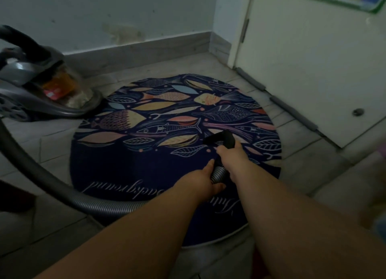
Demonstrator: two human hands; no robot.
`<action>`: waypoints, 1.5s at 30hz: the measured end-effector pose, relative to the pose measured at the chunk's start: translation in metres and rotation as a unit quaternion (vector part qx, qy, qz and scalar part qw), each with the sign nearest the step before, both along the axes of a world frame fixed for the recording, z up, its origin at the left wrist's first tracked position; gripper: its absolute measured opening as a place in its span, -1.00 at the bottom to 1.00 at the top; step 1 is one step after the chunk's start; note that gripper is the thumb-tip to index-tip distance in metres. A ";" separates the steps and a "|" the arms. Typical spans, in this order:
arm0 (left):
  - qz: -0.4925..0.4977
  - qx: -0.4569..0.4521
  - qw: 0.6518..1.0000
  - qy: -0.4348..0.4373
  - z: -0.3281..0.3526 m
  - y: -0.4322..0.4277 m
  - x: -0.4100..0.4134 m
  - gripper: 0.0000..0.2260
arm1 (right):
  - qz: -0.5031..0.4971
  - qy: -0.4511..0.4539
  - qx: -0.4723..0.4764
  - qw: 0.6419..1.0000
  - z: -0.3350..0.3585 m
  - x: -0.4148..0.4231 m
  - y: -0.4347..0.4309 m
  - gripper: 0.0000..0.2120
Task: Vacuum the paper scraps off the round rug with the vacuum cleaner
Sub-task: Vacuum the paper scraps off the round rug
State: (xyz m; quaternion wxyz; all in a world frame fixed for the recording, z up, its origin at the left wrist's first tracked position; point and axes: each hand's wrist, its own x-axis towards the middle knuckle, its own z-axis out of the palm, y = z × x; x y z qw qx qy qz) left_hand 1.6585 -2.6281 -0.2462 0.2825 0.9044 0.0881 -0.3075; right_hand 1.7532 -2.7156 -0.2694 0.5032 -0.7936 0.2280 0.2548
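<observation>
A round fish rug [146,170] lies on the gray tile floor [62,145]. The vacuum cleaner [31,86] sits just left of it. Its hose [108,208] bends round to the hands. The left hand [205,180] grips the hose, and the right hand [231,155] grips it just ahead. The black nozzle [221,139] is over the rug's middle, pointing straight away from the person.

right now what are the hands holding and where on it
The vacuum hose: right hand grips its black nozzle end, left hand holds the ribbed part just behind.
</observation>
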 end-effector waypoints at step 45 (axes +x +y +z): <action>-0.003 0.107 0.994 0.014 0.001 0.020 -0.066 -0.10 | 0.051 0.014 0.019 0.998 0.013 -0.072 0.023 -0.20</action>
